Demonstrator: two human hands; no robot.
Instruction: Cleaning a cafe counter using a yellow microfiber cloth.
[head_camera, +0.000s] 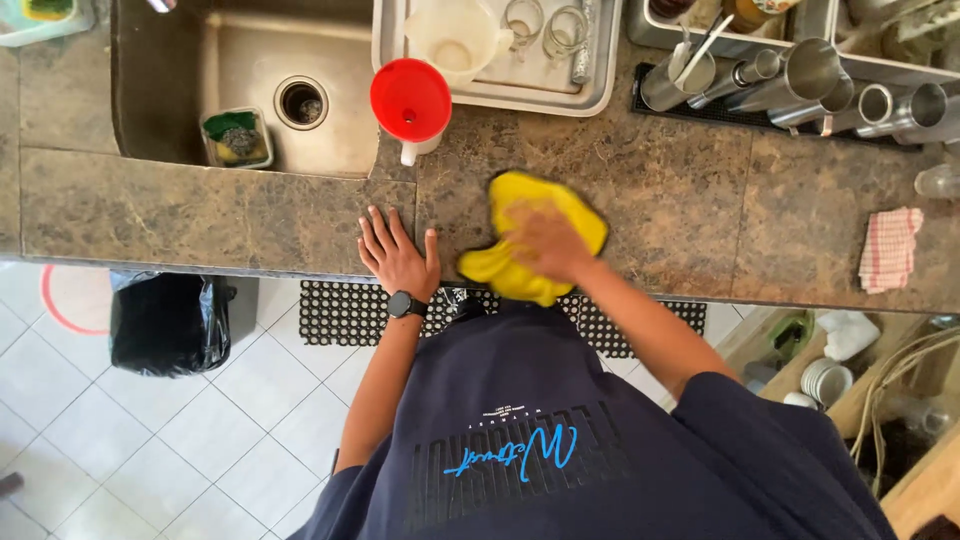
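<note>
- A yellow cloth lies bunched on the brown stone counter, near its front edge.
- The right hand presses flat on the cloth, blurred; its fingers look spread rather than clenched.
- The left hand rests palm down on the counter just beside the cloth, fingers apart, a black watch on the wrist.
- Behind the cloth stands a red funnel, at the sink's corner.
- A red-checked towel lies well apart to the right.
- Steel cups lie along the back.
</note>
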